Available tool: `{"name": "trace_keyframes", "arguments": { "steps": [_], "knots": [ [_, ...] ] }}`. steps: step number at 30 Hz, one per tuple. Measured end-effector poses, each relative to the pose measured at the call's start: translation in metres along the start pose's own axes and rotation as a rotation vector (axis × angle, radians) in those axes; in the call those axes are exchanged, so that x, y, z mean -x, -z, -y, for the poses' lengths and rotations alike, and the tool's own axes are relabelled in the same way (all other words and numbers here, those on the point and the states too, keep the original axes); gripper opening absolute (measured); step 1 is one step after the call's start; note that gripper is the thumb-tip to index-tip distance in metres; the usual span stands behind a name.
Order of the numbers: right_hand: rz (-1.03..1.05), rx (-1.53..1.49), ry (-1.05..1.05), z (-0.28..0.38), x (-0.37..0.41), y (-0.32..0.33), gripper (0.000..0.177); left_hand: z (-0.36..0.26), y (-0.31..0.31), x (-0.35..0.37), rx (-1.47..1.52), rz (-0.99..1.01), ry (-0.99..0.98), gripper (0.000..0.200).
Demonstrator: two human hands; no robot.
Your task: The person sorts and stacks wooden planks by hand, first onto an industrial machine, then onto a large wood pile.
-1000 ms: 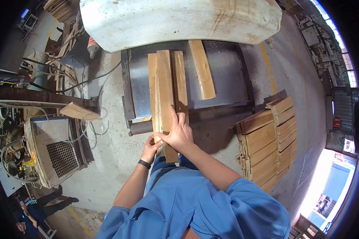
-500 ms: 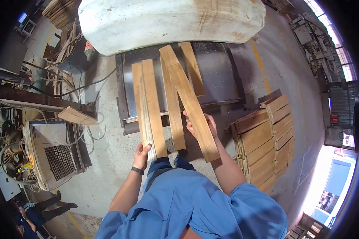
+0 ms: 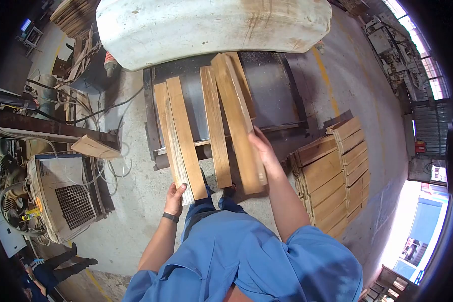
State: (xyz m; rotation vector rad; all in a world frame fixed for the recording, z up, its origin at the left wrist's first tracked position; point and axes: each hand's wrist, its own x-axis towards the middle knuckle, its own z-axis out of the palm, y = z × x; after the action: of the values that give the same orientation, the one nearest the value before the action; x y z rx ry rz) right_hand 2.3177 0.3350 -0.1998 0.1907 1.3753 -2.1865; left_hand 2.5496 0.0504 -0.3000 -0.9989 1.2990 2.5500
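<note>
Two long boards (image 3: 178,136) lie side by side at the left, and my left hand (image 3: 174,198) is closed on the outer one near its lower end. My right hand (image 3: 260,146) grips another long board (image 3: 235,121), tilted so that its edge shows; the fingers are mostly hidden behind it. Between them, a separate board (image 3: 216,126) reaches from the machine bed toward me. One more board (image 3: 244,83) lies partly behind the right-hand board.
A large white machine cover (image 3: 211,27) stands over the dark metal bed (image 3: 274,95). Stacked boards (image 3: 332,171) are at the right. At the left are a grated box (image 3: 68,196), hoses and a person's legs (image 3: 70,264).
The right-hand board has turned onto its edge and swung more upright, with my right hand now on its right side. The left boards have shifted slightly left.
</note>
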Motion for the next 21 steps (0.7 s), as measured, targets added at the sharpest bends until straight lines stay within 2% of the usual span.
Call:
{"name": "trace_keyframes", "arguments": {
  "steps": [3, 4, 7, 12, 15, 16, 19, 21],
  "knots": [
    [-0.318, 1.056, 0.391, -0.007, -0.003, -0.012, 0.066, -0.002, 0.000, 0.000, 0.003, 0.009, 0.015, 0.056],
    [-0.389, 1.256, 0.394, 0.002, 0.004, -0.027, 0.068, -0.001, 0.000, 0.000, -0.001, 0.003, 0.014, 0.056],
    [-0.416, 1.541, 0.271, -0.006, -0.004, -0.040, 0.073, -0.001, 0.000, -0.001, -0.002, -0.004, 0.007, 0.057],
    [-0.538, 1.519, 0.522, -0.015, -0.075, -0.046, 0.072, 0.000, -0.001, -0.003, 0.031, -0.018, 0.020, 0.056],
    [-0.530, 1.609, 0.555, 0.006, -0.099, -0.056, 0.080, 0.002, 0.002, -0.005, 0.025, -0.010, 0.015, 0.054],
    [-0.465, 1.616, 0.417, 0.009, -0.101, -0.053, 0.090, 0.000, 0.002, -0.006, 0.018, -0.006, 0.014, 0.054],
    [-0.547, 1.835, 0.400, -0.005, -0.110, -0.033, 0.094, -0.001, 0.001, -0.005, 0.016, 0.000, 0.014, 0.053],
    [-0.498, 1.744, 0.438, -0.013, -0.124, -0.021, 0.089, -0.002, -0.001, -0.004, 0.027, -0.008, 0.018, 0.054]
  ]
}}
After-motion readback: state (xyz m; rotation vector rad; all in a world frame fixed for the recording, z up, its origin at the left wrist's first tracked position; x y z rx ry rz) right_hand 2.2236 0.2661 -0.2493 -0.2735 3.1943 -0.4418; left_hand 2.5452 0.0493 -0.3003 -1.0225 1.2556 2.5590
